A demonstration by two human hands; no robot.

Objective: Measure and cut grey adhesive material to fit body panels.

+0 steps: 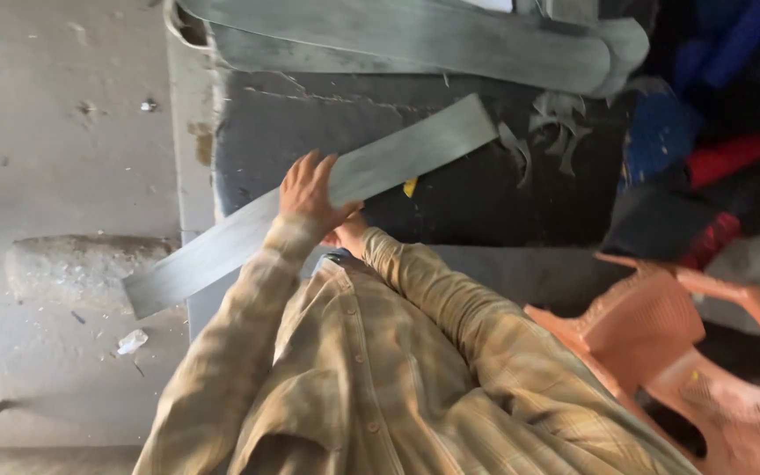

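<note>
Gripping long grey strip [310,207] with left hand [308,192] — held over dark workbench [485,202]; right hand [347,234] mostly hidden beneath — grip unclear.

Single head-worn view, looking steeply down from close above the wearer's chest onto the dark workbench [485,202] and the floor [54,176] beside it.

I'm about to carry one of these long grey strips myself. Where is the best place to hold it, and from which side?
Take the grey strip near its middle, as the left hand does, coming over its long upper edge. It is long, flat and thin, slanting across the dark bench, so a middle hold probably balances both ends.
</note>
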